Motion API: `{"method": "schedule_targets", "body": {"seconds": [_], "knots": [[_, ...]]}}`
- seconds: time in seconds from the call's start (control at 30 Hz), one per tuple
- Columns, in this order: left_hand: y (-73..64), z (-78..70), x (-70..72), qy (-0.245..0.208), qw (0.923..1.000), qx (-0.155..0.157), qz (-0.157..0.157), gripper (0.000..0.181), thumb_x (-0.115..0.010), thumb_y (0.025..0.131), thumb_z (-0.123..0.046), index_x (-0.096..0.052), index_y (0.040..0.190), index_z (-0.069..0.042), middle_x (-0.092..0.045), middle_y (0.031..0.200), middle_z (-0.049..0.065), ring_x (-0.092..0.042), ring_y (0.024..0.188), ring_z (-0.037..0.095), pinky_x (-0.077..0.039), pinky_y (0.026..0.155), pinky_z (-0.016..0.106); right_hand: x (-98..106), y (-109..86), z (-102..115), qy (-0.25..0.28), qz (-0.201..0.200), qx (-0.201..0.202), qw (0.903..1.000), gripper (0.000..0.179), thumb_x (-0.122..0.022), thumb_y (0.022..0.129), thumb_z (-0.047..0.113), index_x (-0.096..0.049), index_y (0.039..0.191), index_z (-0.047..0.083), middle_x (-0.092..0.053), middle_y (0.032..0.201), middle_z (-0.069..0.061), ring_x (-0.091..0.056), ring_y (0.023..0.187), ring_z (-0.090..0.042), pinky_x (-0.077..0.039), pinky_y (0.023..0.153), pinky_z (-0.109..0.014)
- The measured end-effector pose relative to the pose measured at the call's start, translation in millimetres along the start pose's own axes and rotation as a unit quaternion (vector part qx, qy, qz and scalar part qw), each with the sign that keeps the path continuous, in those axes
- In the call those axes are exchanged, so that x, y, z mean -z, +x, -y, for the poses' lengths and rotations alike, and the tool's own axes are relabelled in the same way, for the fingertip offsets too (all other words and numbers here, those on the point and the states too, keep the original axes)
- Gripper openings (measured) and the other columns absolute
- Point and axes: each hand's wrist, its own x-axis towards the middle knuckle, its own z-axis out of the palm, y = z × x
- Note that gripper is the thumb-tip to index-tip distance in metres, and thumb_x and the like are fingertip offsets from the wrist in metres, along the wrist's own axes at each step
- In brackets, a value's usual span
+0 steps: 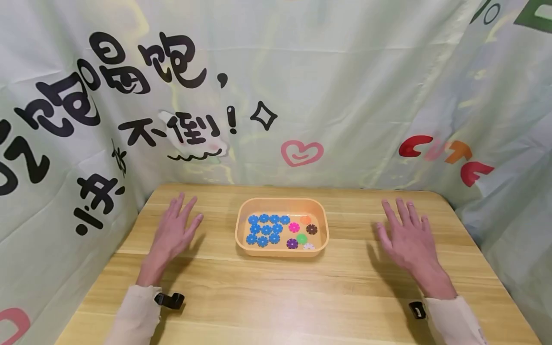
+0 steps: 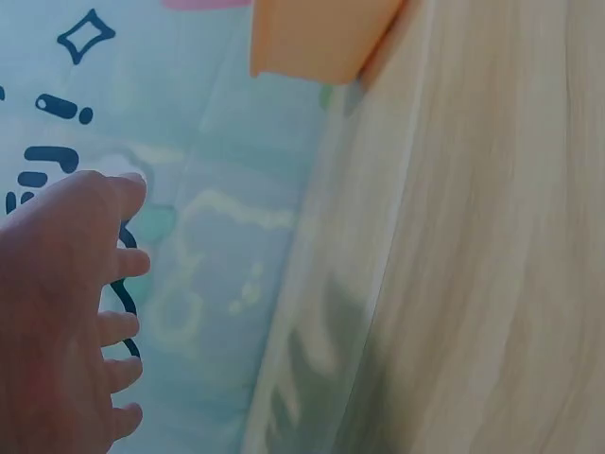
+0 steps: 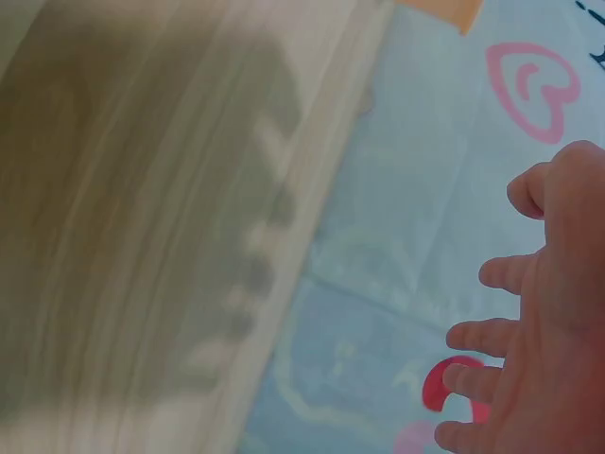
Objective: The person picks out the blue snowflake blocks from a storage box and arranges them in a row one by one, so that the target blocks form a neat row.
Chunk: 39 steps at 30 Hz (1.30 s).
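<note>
An orange plastic tray (image 1: 282,252) sits on the wooden table between the two hands. Several blue flower-shaped discs (image 1: 266,230) lie grouped in its left part. To their right are single discs: a pink one (image 1: 294,227), a brown one (image 1: 312,229), a green one (image 1: 302,238), a purple one (image 1: 292,244), a white one (image 1: 308,246) and an orange one (image 1: 305,220). My left hand (image 1: 171,235) is spread above the table left of the tray, holding nothing. On the far right, my right hand (image 1: 409,242) also has its fingers straight and apart, with nothing in them.
The wooden table (image 1: 276,297) ends at a printed curtain (image 1: 345,105) hanging behind it and along both sides. Black straps with small devices show at the left wrist (image 1: 170,300) and the right wrist (image 1: 417,310). Shadows of both hands fall on the tabletop.
</note>
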Motion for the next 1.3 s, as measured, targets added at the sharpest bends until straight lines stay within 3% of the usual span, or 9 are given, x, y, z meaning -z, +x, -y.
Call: {"method": "schedule_targets", "body": {"seconds": [0.23, 0.4, 0.53, 0.7, 0.8, 0.97, 1.07, 1.13, 1.3], "knots": [[0.2, -15.5, -7.2, -0.088, 0.9945, -0.016, -0.055, 0.056, -0.047, 0.109, -0.038, -0.04, 0.156, -0.009, -0.021, 0.164, 0.028, -0.023, 0.146, 0.055, -0.023, 0.111, 0.075, 1.6, 6.5, 21.6, 0.033, -0.018, 0.028, 0.9989, 0.062, -0.045, 0.108, 0.036, -0.029, 0.161, 0.007, -0.028, 0.157, -0.033, -0.025, 0.144, -0.054, -0.024, 0.109, -0.073], [5.6, -26.5, -12.5, -0.158, 0.9846, -0.028, -0.068, 0.053, -0.049, 0.109, -0.033, -0.043, 0.154, -0.007, -0.026, 0.162, 0.028, -0.026, 0.145, 0.054, -0.023, 0.11, 0.076, -1.7, 14.8, 40.7, 0.068, -0.047, 0.048, 0.9955, 0.056, -0.048, 0.108, 0.031, -0.038, 0.155, 0.003, -0.035, 0.152, -0.035, -0.033, 0.138, -0.053, -0.03, 0.108, -0.07], [9.5, -35.0, -20.3, -0.243, 0.9672, -0.039, -0.063, 0.049, -0.046, 0.11, -0.027, -0.044, 0.153, -0.004, -0.032, 0.16, 0.027, -0.028, 0.146, 0.05, -0.022, 0.113, 0.073, -8.3, 18.8, 58.7, 0.114, -0.062, 0.056, 0.99, 0.052, -0.049, 0.108, 0.027, -0.042, 0.153, 0.002, -0.04, 0.148, -0.032, -0.04, 0.134, -0.052, -0.036, 0.104, -0.07], [9.4, -48.0, -33.4, -0.346, 0.9377, -0.017, -0.03, 0.046, -0.046, 0.111, -0.024, -0.045, 0.152, -0.003, -0.041, 0.155, 0.025, -0.039, 0.141, 0.048, -0.036, 0.111, 0.065, -18.9, 21.3, 80.2, 0.172, -0.081, 0.077, 0.9788, 0.048, -0.052, 0.107, 0.024, -0.047, 0.15, 0.002, -0.05, 0.141, -0.027, -0.048, 0.127, -0.046, -0.043, 0.101, -0.065], [11.1, -54.4, -41.8, -0.418, 0.9083, 0.011, 0.001, 0.046, -0.048, 0.111, -0.026, -0.046, 0.151, -0.003, -0.044, 0.153, 0.027, -0.044, 0.137, 0.048, -0.041, 0.109, 0.062, -24.1, 23.6, 89.7, 0.203, -0.085, 0.083, 0.9721, 0.046, -0.054, 0.107, 0.023, -0.05, 0.148, 0.003, -0.054, 0.137, -0.023, -0.053, 0.122, -0.042, -0.047, 0.097, -0.062], [14.5, -64.2, -55.8, -0.555, 0.8292, 0.049, 0.044, 0.049, -0.049, 0.11, -0.028, -0.043, 0.153, -0.003, -0.043, 0.153, 0.026, -0.044, 0.14, 0.044, -0.041, 0.111, 0.055, -28.9, 26.2, 104.2, 0.258, -0.078, 0.077, 0.9598, 0.042, -0.057, 0.106, 0.022, -0.054, 0.144, 0.005, -0.058, 0.133, -0.018, -0.06, 0.113, -0.037, -0.055, 0.087, -0.055], [14.1, -68.4, -65.2, -0.588, 0.8039, 0.065, 0.06, 0.051, -0.051, 0.109, -0.029, -0.043, 0.153, -0.006, -0.044, 0.155, 0.02, -0.043, 0.142, 0.037, -0.043, 0.111, 0.046, -31.9, 28.2, 113.5, 0.289, -0.063, 0.073, 0.9523, 0.041, -0.058, 0.105, 0.021, -0.055, 0.143, 0.006, -0.059, 0.132, -0.014, -0.062, 0.11, -0.034, -0.057, 0.084, -0.052], [13.3, -70.5, -71.0, -0.587, 0.8042, 0.067, 0.068, 0.05, -0.052, 0.109, -0.029, -0.043, 0.154, -0.01, -0.044, 0.155, 0.015, -0.043, 0.143, 0.032, -0.045, 0.11, 0.041, -34.1, 30.5, 119.4, 0.307, -0.053, 0.071, 0.9476, 0.04, -0.059, 0.105, 0.02, -0.056, 0.143, 0.007, -0.061, 0.13, -0.012, -0.063, 0.108, -0.03, -0.057, 0.085, -0.051], [10.6, -71.4, -80.2, -0.561, 0.823, 0.061, 0.06, 0.046, -0.056, 0.107, -0.027, -0.047, 0.152, -0.019, -0.044, 0.156, 0.007, -0.039, 0.145, 0.026, -0.043, 0.111, 0.04, -40.0, 38.8, 133.2, 0.35, -0.02, 0.068, 0.9339, 0.038, -0.06, 0.104, 0.014, -0.056, 0.141, 0.005, -0.062, 0.129, -0.012, -0.064, 0.107, -0.025, -0.057, 0.091, -0.047]]}}
